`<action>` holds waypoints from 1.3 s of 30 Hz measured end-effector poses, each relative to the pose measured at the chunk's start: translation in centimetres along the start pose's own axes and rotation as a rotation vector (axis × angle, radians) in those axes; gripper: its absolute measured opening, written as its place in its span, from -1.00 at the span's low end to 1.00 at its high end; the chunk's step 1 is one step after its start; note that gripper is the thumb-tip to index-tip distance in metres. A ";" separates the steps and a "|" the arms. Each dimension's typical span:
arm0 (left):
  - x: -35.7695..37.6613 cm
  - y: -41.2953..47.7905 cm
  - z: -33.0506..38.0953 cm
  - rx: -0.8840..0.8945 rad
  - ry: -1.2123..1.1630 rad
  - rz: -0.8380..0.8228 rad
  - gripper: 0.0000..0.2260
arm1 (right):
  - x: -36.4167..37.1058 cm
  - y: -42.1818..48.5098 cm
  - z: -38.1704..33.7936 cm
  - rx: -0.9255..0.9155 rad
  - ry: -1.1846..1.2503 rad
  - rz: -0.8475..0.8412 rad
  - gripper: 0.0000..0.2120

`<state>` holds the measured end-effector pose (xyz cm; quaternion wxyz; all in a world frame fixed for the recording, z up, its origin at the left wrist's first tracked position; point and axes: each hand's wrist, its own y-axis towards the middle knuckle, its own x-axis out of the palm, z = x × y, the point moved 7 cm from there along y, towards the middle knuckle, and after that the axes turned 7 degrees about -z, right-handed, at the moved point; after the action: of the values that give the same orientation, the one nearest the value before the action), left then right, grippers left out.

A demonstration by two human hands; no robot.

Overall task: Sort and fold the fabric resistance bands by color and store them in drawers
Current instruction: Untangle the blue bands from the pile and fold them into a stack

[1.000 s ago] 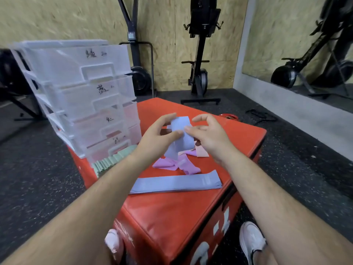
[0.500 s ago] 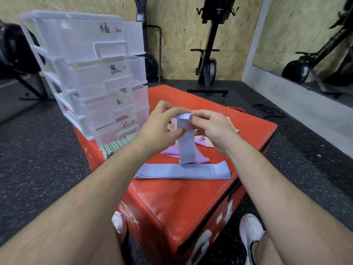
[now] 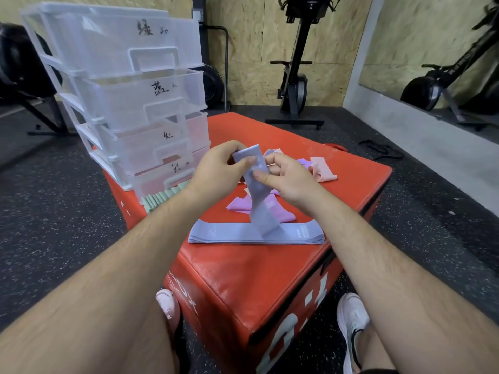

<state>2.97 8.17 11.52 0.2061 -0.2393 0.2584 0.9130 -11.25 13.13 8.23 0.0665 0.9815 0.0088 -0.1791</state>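
Note:
A blue-grey band [image 3: 260, 201] hangs upright between my hands over the red box [image 3: 243, 268]. My left hand [image 3: 218, 171] pinches its top edge, and my right hand [image 3: 286, 179] pinches it just below. Its lower end touches a flat stack of blue-grey bands [image 3: 229, 234] near the box's front. Purple bands [image 3: 280, 214] lie loose behind that stack. Pink bands [image 3: 322, 170] lie further back on the right. Folded green bands [image 3: 159, 198] stand in a row by the clear drawer unit [image 3: 129, 101], whose four labelled drawers sit partly pulled out.
The drawer unit fills the box's left back corner. My feet in light shoes [image 3: 351, 319] rest on the speckled black floor beside the box. Exercise machines [image 3: 297, 66] stand against the board wall behind, and a mirror [image 3: 432, 49] runs along the right.
The band I hold has dropped open from a short fold into a long hanging strip. My right hand has slid a little down it, and the view has moved closer.

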 end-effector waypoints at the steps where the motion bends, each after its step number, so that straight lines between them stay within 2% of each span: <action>1: -0.3 0.0 -0.2 -0.016 -0.022 0.019 -0.89 | 0.1 -0.1 0.0 0.004 -0.010 -0.015 -0.88; 7: -3.6 -0.5 -2.1 -0.153 -0.271 0.162 -0.88 | -1.3 -0.9 2.2 0.099 -0.207 -0.116 -0.77; 11: -6.0 -1.2 -5.2 -0.272 -0.394 0.209 -0.80 | -4.2 -2.4 4.1 0.201 -0.372 -0.126 -0.80; 15: -6.9 -2.5 -8.1 -0.397 -0.384 0.153 -0.95 | -7.5 -3.6 5.1 0.264 -0.373 -0.069 -0.83; 19: -5.5 -4.4 -11.0 -0.553 -0.252 0.008 -0.80 | -8.5 -4.9 6.6 0.345 -0.288 -0.049 -0.84; 22: -4.0 -5.4 -12.9 -0.609 -0.069 -0.145 -0.86 | -7.9 -5.5 8.0 0.408 -0.390 -0.081 -0.86; 27: -2.2 -6.5 -14.0 -0.581 0.151 -0.209 -0.77 | -6.9 -5.6 9.6 0.427 -0.606 -0.110 -0.89; 30: -1.2 -6.6 -13.7 -0.525 0.301 -0.223 -0.80 | -6.4 -5.3 10.2 0.425 -0.748 -0.123 -0.92; 35: 0.0 -6.5 -13.6 -0.467 0.499 -0.275 -0.80 | -6.3 -4.9 10.5 0.387 -0.839 -0.074 -0.95; 39: 0.1 -6.0 -13.9 -0.413 0.616 -0.251 -0.62 | -6.5 -4.6 10.8 0.343 -0.933 -0.071 -0.90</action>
<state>10.49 4.95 -1.17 0.1765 -0.5682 0.0874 0.7989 -21.25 16.31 -0.06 -0.1053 0.7928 -0.0183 -0.6000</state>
